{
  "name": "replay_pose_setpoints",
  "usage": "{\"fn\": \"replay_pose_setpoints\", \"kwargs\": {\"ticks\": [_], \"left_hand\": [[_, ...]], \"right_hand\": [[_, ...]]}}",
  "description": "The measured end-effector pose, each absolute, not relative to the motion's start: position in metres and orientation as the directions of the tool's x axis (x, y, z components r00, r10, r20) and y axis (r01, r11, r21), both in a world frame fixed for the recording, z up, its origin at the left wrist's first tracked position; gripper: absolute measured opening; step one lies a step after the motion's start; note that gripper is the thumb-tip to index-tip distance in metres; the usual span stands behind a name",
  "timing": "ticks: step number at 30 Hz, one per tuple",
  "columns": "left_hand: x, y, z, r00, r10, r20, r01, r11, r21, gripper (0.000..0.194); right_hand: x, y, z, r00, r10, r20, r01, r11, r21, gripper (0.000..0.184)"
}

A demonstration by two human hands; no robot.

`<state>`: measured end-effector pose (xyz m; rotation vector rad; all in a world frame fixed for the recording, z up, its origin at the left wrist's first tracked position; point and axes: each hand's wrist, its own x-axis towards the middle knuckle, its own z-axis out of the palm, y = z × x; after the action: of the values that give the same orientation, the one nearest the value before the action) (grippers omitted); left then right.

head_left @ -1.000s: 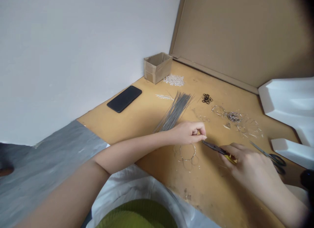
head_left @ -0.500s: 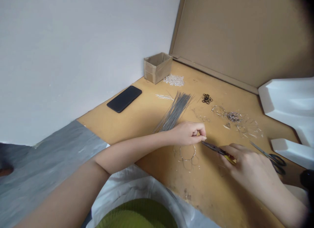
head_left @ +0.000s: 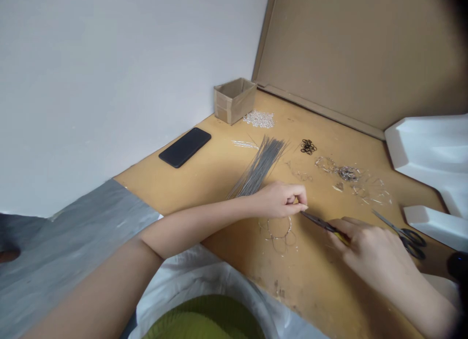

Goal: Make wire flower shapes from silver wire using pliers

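My left hand (head_left: 287, 198) is closed in a pinch over the table, thumb against forefinger. What it pinches is too small to make out. Right at those fingertips is the tip of a pair of pliers (head_left: 320, 222) with dark jaws and a yellow handle. My right hand (head_left: 369, 239) wraps round the pliers' handles. Below my left hand, thin wire rings (head_left: 280, 237) lie on the wood. A bundle of straight grey wires (head_left: 261, 166) lies just behind my left wrist.
Around the table (head_left: 175, 188) are a black phone (head_left: 185, 147), a cardboard box (head_left: 234, 103), clear beads (head_left: 259, 119), black rings (head_left: 308, 147), tangled wire pieces (head_left: 349, 173) and scissors (head_left: 411, 239). White foam (head_left: 427, 149) stands at right. A lined bin (head_left: 208, 319) sits below the front edge.
Hardly anything differs. The pliers and my right hand have shifted very slightly, while their tip stays at my left fingertips.
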<state>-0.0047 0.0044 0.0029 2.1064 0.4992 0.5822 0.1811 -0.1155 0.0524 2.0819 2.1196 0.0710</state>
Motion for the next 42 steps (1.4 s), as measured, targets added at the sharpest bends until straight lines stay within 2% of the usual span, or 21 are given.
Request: {"fn": "replay_pose_setpoints", "kwargs": {"ticks": [12,18,20,22,25,29,33,35,37,40,42], "left_hand": [[-0.004,0.004,0.001,0.819,0.536,0.205,0.144,-0.538,0.83,0.015],[-0.004,0.004,-0.001,0.809,0.532,0.249,0.104,-0.547,0.83,0.015],[-0.004,0.006,-0.001,0.806,0.559,0.196,0.112,-0.468,0.877,0.02],[-0.003,0.01,0.0,0.825,0.559,0.083,0.118,-0.314,0.942,0.023],[-0.004,0.017,0.002,0.869,0.492,-0.055,0.111,-0.084,0.99,0.017],[-0.006,0.024,0.005,0.883,0.469,0.005,0.04,-0.087,0.995,0.008],[-0.008,0.026,0.006,0.89,0.45,-0.073,0.078,0.006,0.997,0.003],[-0.008,0.027,0.006,0.884,0.46,-0.08,0.06,0.057,0.997,0.004],[-0.007,0.03,0.005,0.876,0.475,-0.084,0.044,0.095,0.995,0.006],[-0.007,0.033,0.003,0.855,0.494,-0.159,0.072,0.19,0.979,0.01],[-0.007,0.035,0.002,0.853,0.475,-0.214,0.092,0.268,0.959,0.011]], "right_hand": [[0.181,-0.117,0.052,-0.034,0.998,-0.056,0.983,0.043,0.18,0.019],[0.181,-0.118,0.053,-0.004,0.997,-0.071,0.981,0.017,0.191,0.021],[0.182,-0.118,0.054,0.011,0.998,-0.059,0.98,0.001,0.201,0.021],[0.184,-0.117,0.054,0.022,0.999,-0.034,0.974,-0.014,0.228,0.02],[0.19,-0.117,0.053,0.035,0.999,-0.006,0.963,-0.032,0.266,0.02],[0.196,-0.116,0.05,0.057,0.997,-0.056,0.975,-0.043,0.217,0.022],[0.198,-0.118,0.049,0.011,0.996,-0.088,0.99,0.001,0.139,0.022],[0.2,-0.12,0.047,-0.048,0.998,-0.039,0.991,0.053,0.124,0.022],[0.203,-0.124,0.044,-0.116,0.991,0.065,0.982,0.104,0.158,0.024],[0.206,-0.129,0.041,-0.254,0.936,0.243,0.943,0.184,0.276,0.023],[0.206,-0.131,0.041,-0.372,0.884,0.283,0.893,0.257,0.37,0.019]]}}
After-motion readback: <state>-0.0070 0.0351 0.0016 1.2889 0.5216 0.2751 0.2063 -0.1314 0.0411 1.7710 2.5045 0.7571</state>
